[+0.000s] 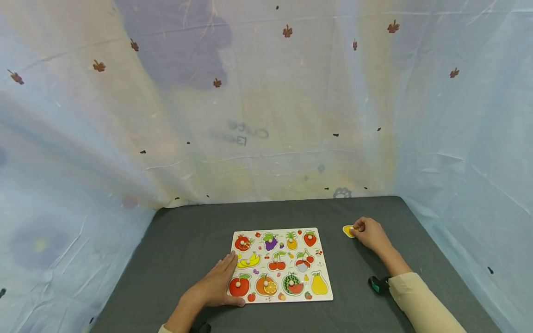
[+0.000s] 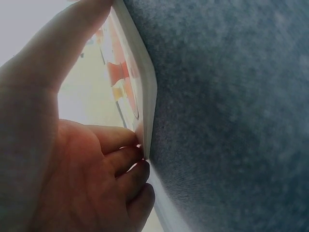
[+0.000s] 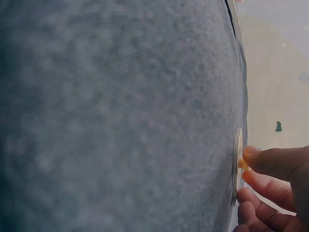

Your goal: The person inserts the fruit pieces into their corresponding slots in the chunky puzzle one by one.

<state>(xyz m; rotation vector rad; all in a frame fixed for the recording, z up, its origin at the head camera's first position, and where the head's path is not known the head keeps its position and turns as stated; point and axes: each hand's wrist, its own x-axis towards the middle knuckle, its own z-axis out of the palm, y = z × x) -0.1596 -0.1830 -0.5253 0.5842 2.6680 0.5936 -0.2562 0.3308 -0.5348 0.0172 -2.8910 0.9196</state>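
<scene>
A white fruit puzzle board (image 1: 283, 266) lies on the table, with rows of colourful fruit pictures, many bearing small knobs. My left hand (image 1: 216, 280) rests at the board's left edge, thumb by the near corner and fingers along the side. In the left wrist view, the fingertips (image 2: 137, 176) touch the board's rim. Right of the board, my right hand (image 1: 372, 236) pinches the small knob of a flat yellow puzzle piece (image 1: 348, 231). The right wrist view shows this piece (image 3: 237, 166) edge-on at the tabletop; its outline is partly hidden. The yellow pear (image 1: 319, 284) on the board shows no knob.
A dark grey cloth (image 1: 191, 240) covers the table. Pale patterned curtains (image 1: 270, 111) enclose the back and both sides. A dark wrist strap (image 1: 378, 285) circles the right wrist.
</scene>
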